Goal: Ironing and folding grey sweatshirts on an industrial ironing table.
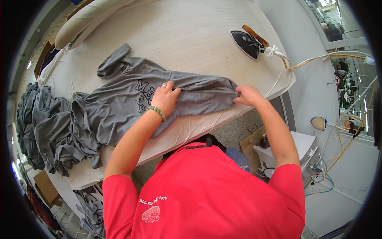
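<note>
A grey sweatshirt (pixel 119 93) with dark outlined lettering and a bow motif lies spread and wrinkled on the white padded ironing table (pixel 191 38). My left hand (pixel 165 98), wearing a ring and a green bead bracelet, grips the fabric where a sleeve meets the body, beside the lettering. At the far right end of that sleeve, my right hand (pixel 247 96) is closed on the cuff. Between both hands the sleeve stretches lengthwise along the table's near side. The other sleeve is bent at the upper left.
An iron (pixel 246 44) with a brown handle rests at the table's far right, its cord running right. Grey garments (pixel 36 123) are heaped on the left. A padded sleeve arm (pixel 85 20) is at the upper left. A white machine box (pixel 300 149) stands below right.
</note>
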A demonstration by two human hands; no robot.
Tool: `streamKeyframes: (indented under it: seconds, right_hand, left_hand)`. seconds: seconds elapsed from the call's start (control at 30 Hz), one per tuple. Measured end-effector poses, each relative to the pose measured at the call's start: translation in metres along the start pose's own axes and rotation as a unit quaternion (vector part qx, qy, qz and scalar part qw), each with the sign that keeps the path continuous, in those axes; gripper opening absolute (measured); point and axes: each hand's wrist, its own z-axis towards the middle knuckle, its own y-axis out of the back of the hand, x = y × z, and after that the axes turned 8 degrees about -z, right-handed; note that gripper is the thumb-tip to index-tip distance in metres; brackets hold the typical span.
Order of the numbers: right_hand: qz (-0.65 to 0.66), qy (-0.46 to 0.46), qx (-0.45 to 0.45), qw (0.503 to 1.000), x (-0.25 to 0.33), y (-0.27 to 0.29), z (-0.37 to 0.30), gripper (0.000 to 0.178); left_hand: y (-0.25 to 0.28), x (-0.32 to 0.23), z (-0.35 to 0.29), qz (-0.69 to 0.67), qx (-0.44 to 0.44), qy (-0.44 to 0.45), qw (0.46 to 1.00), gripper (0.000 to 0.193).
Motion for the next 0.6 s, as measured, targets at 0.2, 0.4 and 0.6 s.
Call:
streamKeyframes:
  seconds: [0.2,0.4,0.6]
  right_hand:
    - [-0.009,0.198,-0.059,0.978,0.062,0.178,-0.034,0.034]
    - [-0.182,0.208,-0.162,0.947,0.055,0.268,-0.050,0.038]
    - [-0.184,0.138,-0.319,0.919,0.045,0.305,-0.047,0.028]
  left_hand:
    - [0.008,0.011,-0.016,0.041,-0.017,0.023,0.999,0.027]
    - [0.131,-0.004,-0.048,-0.110,-0.118,0.045,0.986,0.014]
    - [0.316,-0.117,-0.122,-0.155,-0.283,-0.106,0.941,0.017]
